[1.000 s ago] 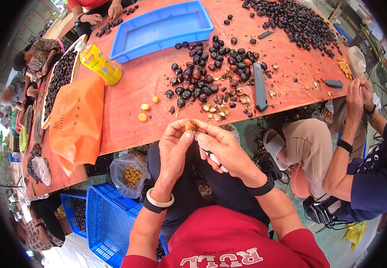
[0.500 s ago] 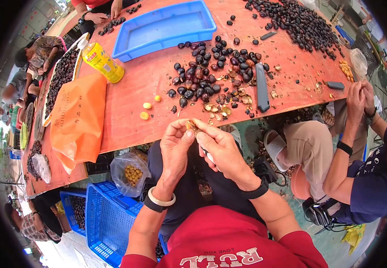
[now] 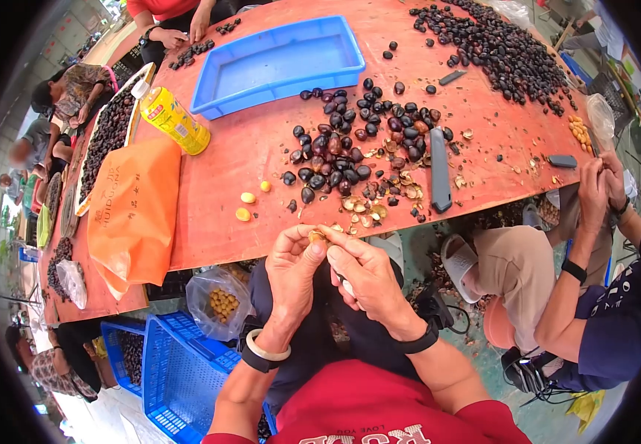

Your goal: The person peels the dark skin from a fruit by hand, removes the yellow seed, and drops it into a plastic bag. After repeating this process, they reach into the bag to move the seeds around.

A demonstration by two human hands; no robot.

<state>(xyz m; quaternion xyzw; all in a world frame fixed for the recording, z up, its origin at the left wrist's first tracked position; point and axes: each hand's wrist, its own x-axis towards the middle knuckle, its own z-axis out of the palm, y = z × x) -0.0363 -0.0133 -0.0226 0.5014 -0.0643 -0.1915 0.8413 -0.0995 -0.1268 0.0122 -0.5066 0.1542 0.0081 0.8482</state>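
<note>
Just off the table's near edge, my left hand (image 3: pixel 292 270) pinches a small brownish nut (image 3: pixel 316 236) between thumb and fingers. My right hand (image 3: pixel 371 275) meets it there, its thumb and forefinger close to the nut. A short white-handled tool (image 3: pixel 348 287) lies in the right palm under curled fingers; its working end is hidden. Ahead on the table is a heap of dark glossy nuts (image 3: pixel 333 157), with broken shell pieces (image 3: pixel 365 211) on its near side. Left of them lie three peeled yellow kernels (image 3: pixel 248 197).
A blue tray (image 3: pixel 276 66), a yellow bottle (image 3: pixel 176 122) and an orange bag (image 3: pixel 135 214) sit on the red table (image 3: pixel 232 159). A grey bar-shaped tool (image 3: pixel 440 170) lies right. Below are a bag of kernels (image 3: pixel 223 305) and blue crates (image 3: pixel 187 377). A co-worker (image 3: pixel 594 296) sits at right.
The view has tilted, so the table and my hands appear lower in the picture. Both hands keep hold of the nut and tool, with only slight finger movement.
</note>
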